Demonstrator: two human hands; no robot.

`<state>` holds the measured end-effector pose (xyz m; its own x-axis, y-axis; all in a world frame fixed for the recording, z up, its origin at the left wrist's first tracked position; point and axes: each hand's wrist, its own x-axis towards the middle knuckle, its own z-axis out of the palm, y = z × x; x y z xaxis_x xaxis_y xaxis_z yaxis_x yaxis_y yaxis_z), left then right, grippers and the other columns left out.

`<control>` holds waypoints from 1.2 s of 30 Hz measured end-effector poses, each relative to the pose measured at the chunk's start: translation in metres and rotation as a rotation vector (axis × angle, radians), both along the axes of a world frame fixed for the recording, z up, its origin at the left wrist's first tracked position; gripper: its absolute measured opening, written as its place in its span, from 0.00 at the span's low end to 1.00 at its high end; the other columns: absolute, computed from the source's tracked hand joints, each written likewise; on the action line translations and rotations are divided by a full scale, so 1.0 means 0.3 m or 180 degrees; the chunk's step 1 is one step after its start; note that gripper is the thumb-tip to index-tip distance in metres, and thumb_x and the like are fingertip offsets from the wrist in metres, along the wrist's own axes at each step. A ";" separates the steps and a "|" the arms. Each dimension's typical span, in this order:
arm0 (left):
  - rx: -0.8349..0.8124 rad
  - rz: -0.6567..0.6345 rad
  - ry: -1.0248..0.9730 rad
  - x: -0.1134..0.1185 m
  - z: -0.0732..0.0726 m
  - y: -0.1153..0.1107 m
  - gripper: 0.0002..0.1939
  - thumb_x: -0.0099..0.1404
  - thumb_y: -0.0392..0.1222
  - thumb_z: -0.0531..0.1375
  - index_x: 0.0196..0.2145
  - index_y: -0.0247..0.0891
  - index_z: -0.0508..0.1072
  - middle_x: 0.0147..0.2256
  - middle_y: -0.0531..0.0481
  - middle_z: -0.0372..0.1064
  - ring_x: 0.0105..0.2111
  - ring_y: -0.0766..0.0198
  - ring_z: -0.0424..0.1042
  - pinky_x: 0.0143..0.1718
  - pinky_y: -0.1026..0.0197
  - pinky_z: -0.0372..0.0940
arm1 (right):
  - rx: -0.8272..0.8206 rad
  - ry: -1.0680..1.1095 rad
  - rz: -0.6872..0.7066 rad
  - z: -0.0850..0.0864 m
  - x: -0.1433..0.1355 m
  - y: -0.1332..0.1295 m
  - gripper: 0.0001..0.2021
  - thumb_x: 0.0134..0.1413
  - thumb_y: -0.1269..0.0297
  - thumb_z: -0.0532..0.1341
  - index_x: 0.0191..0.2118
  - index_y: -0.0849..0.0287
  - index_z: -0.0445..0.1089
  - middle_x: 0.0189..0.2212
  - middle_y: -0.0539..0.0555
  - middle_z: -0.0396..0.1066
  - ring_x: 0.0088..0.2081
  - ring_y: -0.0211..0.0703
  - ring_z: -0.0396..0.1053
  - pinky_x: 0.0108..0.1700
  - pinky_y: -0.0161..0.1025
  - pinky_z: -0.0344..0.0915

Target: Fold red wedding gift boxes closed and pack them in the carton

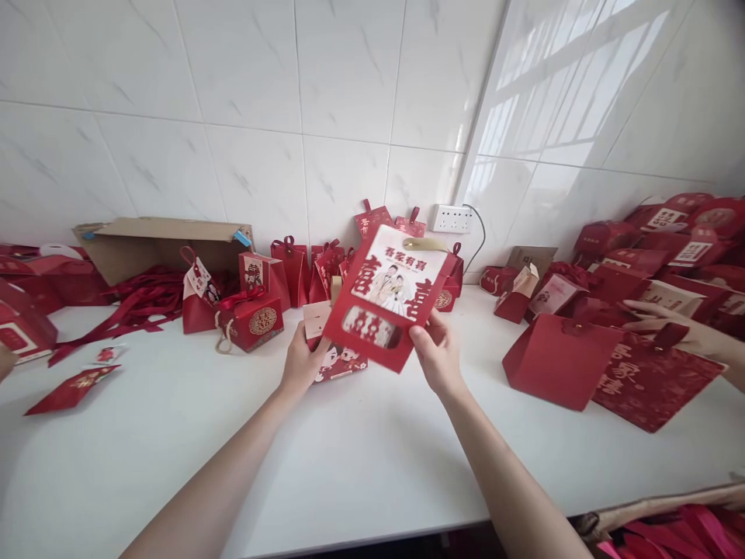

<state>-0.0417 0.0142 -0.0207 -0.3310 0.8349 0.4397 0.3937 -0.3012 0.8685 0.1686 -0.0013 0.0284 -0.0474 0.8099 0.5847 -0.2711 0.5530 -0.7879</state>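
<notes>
Holding up the red gift bag [389, 299] with both hands, and look at that grip! The right hand [439, 353] pinches the lower right edge, thumb on the front and fingers tucked behind. The left hand [303, 361] closes in at the lower left corner, right by a cartoon-print box [343, 365]; whether its fingers touch that box too, I cannot tell.

The bag hangs tilted above the table [349, 481], front turned to the wearer. Gripping it low and at the sides seems a smart choice: the couple's picture [396, 287] and the clear window [371, 326] lie uncovered, and the pale gold ribbon [427, 244] at the top is free of fingers.

Over by the wall, a cardboard carton [168, 233] lies with its open side forward, dark red ribbons [145, 303] spilling out, probably set so they are easy to reach. Beside it stands a small box with a gold emblem [263, 320]. A line of upright red bags [289, 272] sits back near the wall, likely to leave the forearms room.

Out on the right, a co-worker's hand [663, 326] reaches in above a patterned bag [657, 384], next to a plain red bag [562, 361]. Behind them, boxes [687, 241] pile up, perhaps to save space.
</notes>
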 end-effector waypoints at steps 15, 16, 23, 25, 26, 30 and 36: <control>-0.0154 -0.1059 0.0014 -0.008 0.024 -0.029 0.21 0.52 0.51 0.59 0.39 0.33 0.70 0.38 0.44 0.75 0.38 0.52 0.73 0.39 0.55 0.68 | -0.0482 -0.1487 -0.2578 -0.162 0.063 0.183 0.38 0.43 0.59 0.62 0.59 0.64 0.47 0.52 0.70 0.52 0.57 0.66 0.52 0.54 0.64 0.53; -0.0150 -0.1154 0.0100 -0.004 0.028 -0.036 0.20 0.52 0.50 0.59 0.39 0.33 0.70 0.39 0.43 0.74 0.39 0.52 0.73 0.40 0.55 0.68 | -0.0088 -0.1451 -0.2621 -0.147 0.055 0.164 0.34 0.47 0.58 0.60 0.59 0.62 0.47 0.54 0.68 0.51 0.59 0.62 0.50 0.56 0.62 0.52; -0.0290 -0.2153 0.0601 0.050 0.069 -0.080 0.17 0.56 0.46 0.59 0.42 0.36 0.71 0.41 0.46 0.74 0.42 0.54 0.73 0.44 0.56 0.67 | 0.1768 -0.1881 -0.1701 -0.060 -0.027 0.014 0.09 0.57 0.70 0.54 0.43 0.57 0.63 0.38 0.56 0.66 0.41 0.44 0.66 0.42 0.43 0.66; -0.0321 -0.2294 0.0569 0.065 0.082 -0.093 0.18 0.56 0.45 0.59 0.44 0.36 0.70 0.42 0.46 0.74 0.42 0.55 0.72 0.44 0.57 0.67 | 0.1863 -0.1943 -0.1655 -0.055 -0.033 0.001 0.05 0.57 0.71 0.54 0.38 0.57 0.64 0.31 0.53 0.64 0.33 0.40 0.66 0.35 0.39 0.66; -0.0288 -0.2283 0.0530 0.071 0.089 -0.101 0.18 0.56 0.45 0.59 0.45 0.36 0.68 0.41 0.45 0.73 0.42 0.56 0.73 0.43 0.57 0.67 | 0.1902 -0.1935 -0.1641 -0.053 -0.033 -0.003 0.05 0.57 0.72 0.54 0.37 0.57 0.64 0.29 0.52 0.64 0.31 0.39 0.65 0.32 0.37 0.65; 0.0352 -0.1623 0.0326 0.092 0.123 -0.130 0.16 0.56 0.47 0.60 0.40 0.38 0.63 0.38 0.47 0.72 0.39 0.60 0.72 0.41 0.59 0.67 | 0.1978 -0.1901 -0.1511 -0.049 -0.043 -0.019 0.04 0.57 0.72 0.54 0.36 0.57 0.64 0.27 0.51 0.63 0.28 0.38 0.63 0.29 0.35 0.62; 0.1184 -0.1410 0.0422 0.100 0.149 -0.154 0.04 0.60 0.39 0.57 0.29 0.38 0.64 0.33 0.51 0.70 0.30 0.68 0.71 0.30 0.67 0.68 | 0.1914 -0.1876 -0.1405 -0.047 -0.093 -0.054 0.04 0.57 0.72 0.54 0.34 0.57 0.64 0.26 0.50 0.61 0.27 0.37 0.61 0.27 0.35 0.60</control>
<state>-0.0118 -0.0319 0.0239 0.0914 0.6629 0.7431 0.2589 -0.7364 0.6251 0.1407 -0.0175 0.0142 -0.2293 0.3963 0.8890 0.4096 0.8679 -0.2812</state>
